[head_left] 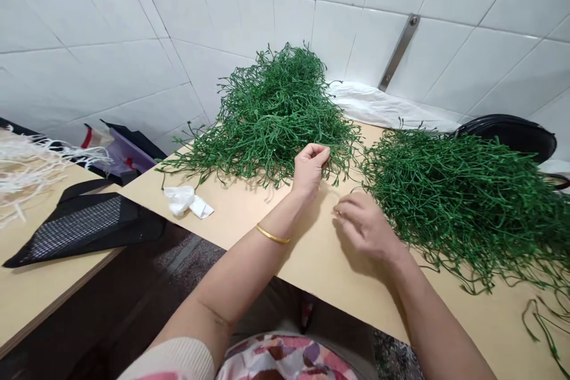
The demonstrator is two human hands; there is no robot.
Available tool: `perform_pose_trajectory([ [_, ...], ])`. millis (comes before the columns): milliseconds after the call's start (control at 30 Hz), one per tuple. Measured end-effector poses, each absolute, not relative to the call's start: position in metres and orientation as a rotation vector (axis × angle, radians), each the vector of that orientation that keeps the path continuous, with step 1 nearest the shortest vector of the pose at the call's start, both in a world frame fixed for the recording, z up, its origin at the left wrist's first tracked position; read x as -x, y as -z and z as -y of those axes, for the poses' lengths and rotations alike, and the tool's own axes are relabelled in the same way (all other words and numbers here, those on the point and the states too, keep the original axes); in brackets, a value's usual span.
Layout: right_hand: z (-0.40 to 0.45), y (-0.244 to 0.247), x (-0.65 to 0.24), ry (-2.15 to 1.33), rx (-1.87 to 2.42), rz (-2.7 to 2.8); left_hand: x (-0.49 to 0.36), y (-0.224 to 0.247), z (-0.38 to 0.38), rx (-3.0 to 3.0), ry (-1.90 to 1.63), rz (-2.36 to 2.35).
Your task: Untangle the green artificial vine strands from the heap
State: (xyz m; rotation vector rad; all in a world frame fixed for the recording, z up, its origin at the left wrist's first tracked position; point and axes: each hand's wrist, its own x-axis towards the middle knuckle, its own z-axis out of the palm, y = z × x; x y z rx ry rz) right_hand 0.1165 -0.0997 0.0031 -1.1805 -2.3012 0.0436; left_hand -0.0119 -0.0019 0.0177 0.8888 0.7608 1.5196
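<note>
A heap of thin green branching stems with small bud-like tips (280, 101) rises against the wall in the middle of the table. My left hand (310, 167) is at its front edge, thumb and forefinger pinched together on a green stem. To its right, my right hand (367, 222) hovers low over the tabletop with fingers curled and the fingertips close together; whatever they hold, if anything, is too small to make out. Beside that hand lies a second pile of the same green stems (454, 196), spreading to the right.
A crumpled white tissue (180, 200) lies left of my arms on the wooden table (262, 237). On the left table (57, 291) are a black mesh bag (84, 222) and white strands (35, 160). A black rounded case (512, 133) and white cloth (374, 101) sit by the tiled wall.
</note>
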Motion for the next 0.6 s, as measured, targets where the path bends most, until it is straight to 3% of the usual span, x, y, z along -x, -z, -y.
perform_pose_trajectory([
  [300, 0.059, 0.017, -0.130, 0.511, 1.702, 2.489, 0.011, -0.023, 0.013, -0.960, -1.349, -0.777],
  [600, 0.024, 0.019, -0.150, 0.506, 2.024, 2.216, 0.003, -0.013, 0.024, -1.159, -1.170, -0.813],
])
